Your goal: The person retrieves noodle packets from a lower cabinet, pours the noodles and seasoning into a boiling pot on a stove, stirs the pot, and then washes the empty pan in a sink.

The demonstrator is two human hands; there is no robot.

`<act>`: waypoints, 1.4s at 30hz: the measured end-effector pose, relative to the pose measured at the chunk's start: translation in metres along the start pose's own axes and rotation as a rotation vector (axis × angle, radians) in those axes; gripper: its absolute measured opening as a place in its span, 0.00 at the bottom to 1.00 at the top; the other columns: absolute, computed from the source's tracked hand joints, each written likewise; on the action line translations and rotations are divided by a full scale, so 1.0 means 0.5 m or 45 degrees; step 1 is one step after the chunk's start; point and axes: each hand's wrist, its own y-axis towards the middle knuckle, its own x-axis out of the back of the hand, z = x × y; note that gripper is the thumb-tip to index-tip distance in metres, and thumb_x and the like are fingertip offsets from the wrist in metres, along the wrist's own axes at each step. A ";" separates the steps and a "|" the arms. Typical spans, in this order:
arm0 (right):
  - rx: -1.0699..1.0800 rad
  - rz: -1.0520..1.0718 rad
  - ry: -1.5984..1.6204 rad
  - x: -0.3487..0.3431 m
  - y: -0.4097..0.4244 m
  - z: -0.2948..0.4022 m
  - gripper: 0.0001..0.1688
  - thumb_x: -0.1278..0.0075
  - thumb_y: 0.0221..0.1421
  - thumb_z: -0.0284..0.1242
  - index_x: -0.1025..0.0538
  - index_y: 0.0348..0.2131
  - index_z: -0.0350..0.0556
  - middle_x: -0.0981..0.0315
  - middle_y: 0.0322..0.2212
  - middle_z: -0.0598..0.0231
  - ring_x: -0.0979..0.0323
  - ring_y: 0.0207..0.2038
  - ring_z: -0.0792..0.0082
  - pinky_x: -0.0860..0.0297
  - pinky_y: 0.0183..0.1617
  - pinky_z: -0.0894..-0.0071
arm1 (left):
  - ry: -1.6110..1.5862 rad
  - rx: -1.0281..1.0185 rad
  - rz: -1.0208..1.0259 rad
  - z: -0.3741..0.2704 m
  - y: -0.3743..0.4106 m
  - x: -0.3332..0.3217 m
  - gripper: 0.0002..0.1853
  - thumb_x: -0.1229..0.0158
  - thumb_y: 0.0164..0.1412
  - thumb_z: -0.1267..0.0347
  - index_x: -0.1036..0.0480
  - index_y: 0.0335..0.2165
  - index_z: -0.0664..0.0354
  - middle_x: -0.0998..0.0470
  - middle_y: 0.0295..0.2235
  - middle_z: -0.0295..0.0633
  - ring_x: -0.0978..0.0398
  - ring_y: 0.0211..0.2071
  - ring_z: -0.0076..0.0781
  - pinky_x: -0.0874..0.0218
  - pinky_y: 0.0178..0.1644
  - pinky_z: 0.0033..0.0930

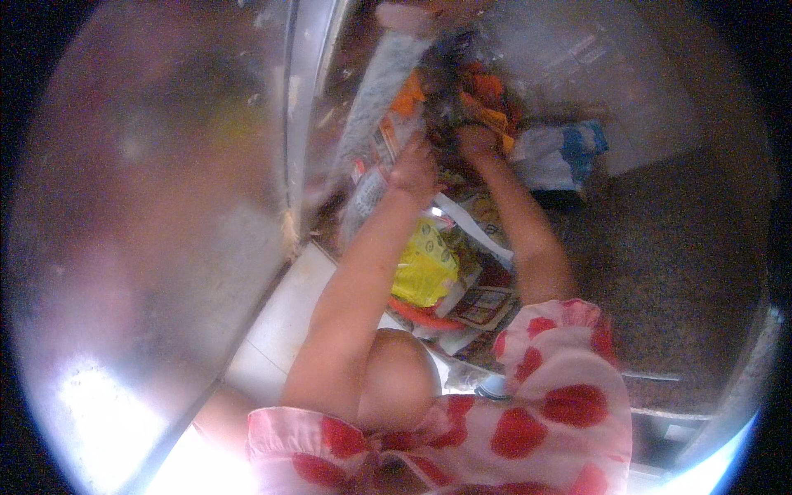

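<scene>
Both of my arms reach forward into a cluttered, dim space. My left hand (417, 166) is at a white and orange plastic packet (396, 133), its fingers partly curled; blur hides whether it grips the packet. To its right, my right hand (479, 143) reaches in against an orange bag (489, 108), and its fingers are hidden in the dark. Between my forearms lies a bright yellow plastic bag (427, 266) with small dark printed marks. A white strip (473, 229) crosses the pile beyond it. Beside my left wrist is a clear plastic bag (365, 198).
A blue and white packet (560, 154) lies right of my right hand. The dark speckled surface (656, 260) spreads along the right. A pale upright frame edge (297, 124) runs on the left, above white floor tiles (291, 297). An orange-red rim (427, 315) curves under the yellow bag.
</scene>
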 end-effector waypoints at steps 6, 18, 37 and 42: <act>-0.237 0.687 0.067 -0.022 -0.009 -0.092 0.21 0.54 0.51 0.44 0.21 0.34 0.49 0.24 0.35 0.58 0.27 0.40 0.58 0.34 0.46 0.59 | -0.019 0.049 -0.097 -0.009 0.005 -0.017 0.35 0.65 0.58 0.43 0.36 0.53 0.53 0.37 0.55 0.35 0.50 0.60 0.36 0.75 0.65 0.49; -0.271 0.651 0.324 -0.100 0.011 -0.095 0.18 0.52 0.49 0.42 0.23 0.38 0.56 0.27 0.38 0.61 0.30 0.40 0.59 0.36 0.46 0.59 | -0.144 0.077 -0.243 0.003 0.000 -0.031 0.37 0.58 0.54 0.41 0.37 0.54 0.54 0.37 0.54 0.40 0.49 0.60 0.38 0.74 0.65 0.45; -0.966 0.144 1.588 0.022 0.124 -0.069 0.12 0.52 0.48 0.31 0.27 0.32 0.43 0.29 0.27 0.61 0.32 0.27 0.65 0.33 0.33 0.64 | -0.236 0.009 0.099 -0.017 -0.013 -0.026 0.26 0.65 0.57 0.59 0.39 0.54 0.48 0.38 0.55 0.41 0.47 0.58 0.38 0.68 0.62 0.56; -1.101 0.112 2.034 0.107 0.108 -0.040 0.10 0.51 0.48 0.28 0.28 0.31 0.39 0.30 0.25 0.61 0.33 0.23 0.66 0.32 0.29 0.65 | -1.448 0.081 0.027 0.048 -0.050 0.017 0.28 0.55 0.47 0.76 0.34 0.51 0.53 0.30 0.47 0.50 0.33 0.49 0.47 0.44 0.54 0.46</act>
